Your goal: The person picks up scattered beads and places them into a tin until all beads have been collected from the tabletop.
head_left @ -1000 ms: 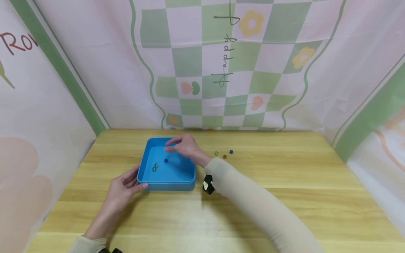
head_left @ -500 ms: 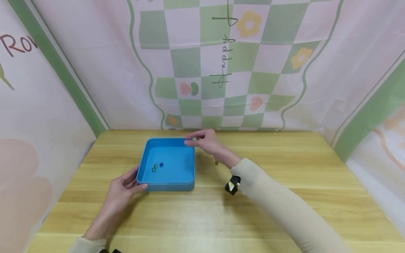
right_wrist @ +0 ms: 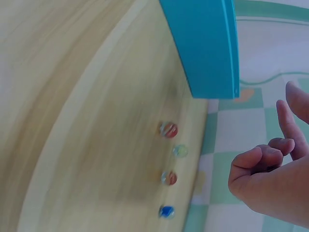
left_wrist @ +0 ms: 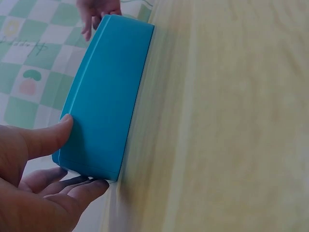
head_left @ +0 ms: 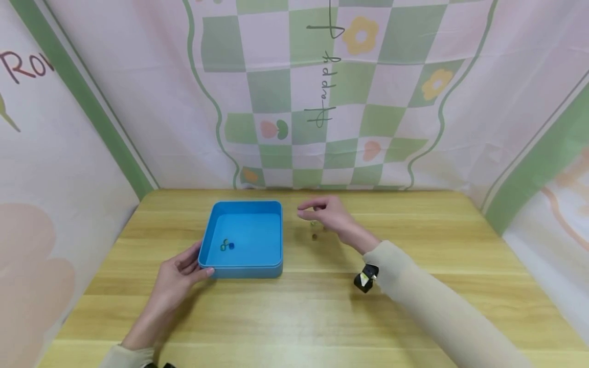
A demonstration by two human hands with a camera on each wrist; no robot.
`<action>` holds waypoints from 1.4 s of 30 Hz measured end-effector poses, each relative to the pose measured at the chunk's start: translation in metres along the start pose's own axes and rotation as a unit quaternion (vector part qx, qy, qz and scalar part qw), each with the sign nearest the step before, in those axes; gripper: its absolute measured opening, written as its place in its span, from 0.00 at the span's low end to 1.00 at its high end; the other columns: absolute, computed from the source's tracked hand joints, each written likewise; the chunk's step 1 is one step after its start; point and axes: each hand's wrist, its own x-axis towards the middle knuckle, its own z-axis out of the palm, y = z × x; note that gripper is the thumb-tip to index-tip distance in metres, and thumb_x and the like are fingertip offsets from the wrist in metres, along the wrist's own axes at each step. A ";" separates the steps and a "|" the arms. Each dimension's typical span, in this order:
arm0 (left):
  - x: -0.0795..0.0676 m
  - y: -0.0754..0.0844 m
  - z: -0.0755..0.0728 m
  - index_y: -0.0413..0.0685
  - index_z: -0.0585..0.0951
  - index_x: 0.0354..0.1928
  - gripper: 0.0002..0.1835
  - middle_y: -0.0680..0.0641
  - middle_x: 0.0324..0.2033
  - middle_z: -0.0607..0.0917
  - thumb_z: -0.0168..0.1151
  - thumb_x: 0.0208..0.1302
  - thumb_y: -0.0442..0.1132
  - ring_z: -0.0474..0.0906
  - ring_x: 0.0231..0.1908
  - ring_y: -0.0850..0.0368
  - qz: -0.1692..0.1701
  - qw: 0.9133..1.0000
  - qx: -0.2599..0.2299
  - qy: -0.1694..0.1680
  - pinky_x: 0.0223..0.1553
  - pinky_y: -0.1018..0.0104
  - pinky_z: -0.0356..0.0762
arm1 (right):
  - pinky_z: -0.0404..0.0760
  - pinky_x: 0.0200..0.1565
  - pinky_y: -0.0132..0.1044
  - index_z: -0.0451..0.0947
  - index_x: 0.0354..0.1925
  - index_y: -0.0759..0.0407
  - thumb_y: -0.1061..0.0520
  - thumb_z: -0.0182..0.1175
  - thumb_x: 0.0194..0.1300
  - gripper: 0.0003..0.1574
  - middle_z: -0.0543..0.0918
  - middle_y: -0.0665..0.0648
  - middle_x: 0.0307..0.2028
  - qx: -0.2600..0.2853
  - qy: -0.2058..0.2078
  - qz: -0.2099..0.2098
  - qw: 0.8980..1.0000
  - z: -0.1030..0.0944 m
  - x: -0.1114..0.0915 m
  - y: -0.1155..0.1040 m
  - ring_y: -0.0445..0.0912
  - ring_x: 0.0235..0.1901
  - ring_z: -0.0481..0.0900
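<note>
Blue marble (head_left: pixel 231 246) has shifted beside two green marbles (head_left: pixel 223 247) in the box (head_left: pixel 241 272) the left hand (head_left: pixel 175 276) grips, the right hand (head_left: pixel 330 213) relaxed.

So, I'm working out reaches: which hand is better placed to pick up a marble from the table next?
Probably the right hand: it hovers by the loose marbles on the table, holding nothing visible. The left hand, farther from them, grips the blue box.

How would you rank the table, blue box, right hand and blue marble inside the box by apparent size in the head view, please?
Largest to smallest:
1. Table
2. Blue box
3. Right hand
4. Blue marble
</note>
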 end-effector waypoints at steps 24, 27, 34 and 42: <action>0.001 -0.002 0.000 0.39 0.63 0.80 0.42 0.34 0.76 0.65 0.73 0.68 0.33 0.66 0.73 0.40 0.000 1.000 -0.004 -0.001 0.65 0.62 0.74 | 0.62 0.77 0.55 0.82 0.59 0.71 0.57 0.73 0.67 0.27 0.79 0.67 0.66 -0.024 0.040 0.014 0.999 -0.042 -0.009 0.041 0.63 0.73 0.67; 0.000 -0.002 0.000 0.40 0.63 0.80 0.42 0.35 0.77 0.65 0.74 0.68 0.34 0.66 0.73 0.40 -0.006 1.000 0.001 0.001 0.65 0.62 0.74 | 0.61 0.77 0.56 0.83 0.59 0.70 0.57 0.73 0.67 0.27 0.78 0.67 0.68 -0.030 0.046 0.025 0.998 -0.047 -0.008 0.045 0.64 0.73 0.66; 0.001 -0.002 0.000 0.42 0.63 0.80 0.43 0.35 0.77 0.65 0.74 0.68 0.35 0.66 0.73 0.40 -0.012 1.000 0.008 0.003 0.65 0.61 0.74 | 0.63 0.75 0.59 0.84 0.57 0.68 0.57 0.73 0.67 0.24 0.77 0.68 0.68 -0.058 0.056 0.042 0.996 -0.056 -0.004 0.055 0.64 0.71 0.67; 0.001 -0.002 0.000 0.42 0.64 0.80 0.43 0.35 0.77 0.66 0.74 0.68 0.34 0.67 0.73 0.40 -0.014 1.000 0.003 0.005 0.65 0.61 0.74 | 0.66 0.70 0.57 0.83 0.59 0.67 0.57 0.74 0.66 0.26 0.77 0.68 0.68 -0.077 0.056 0.055 0.994 -0.062 0.000 0.066 0.61 0.68 0.68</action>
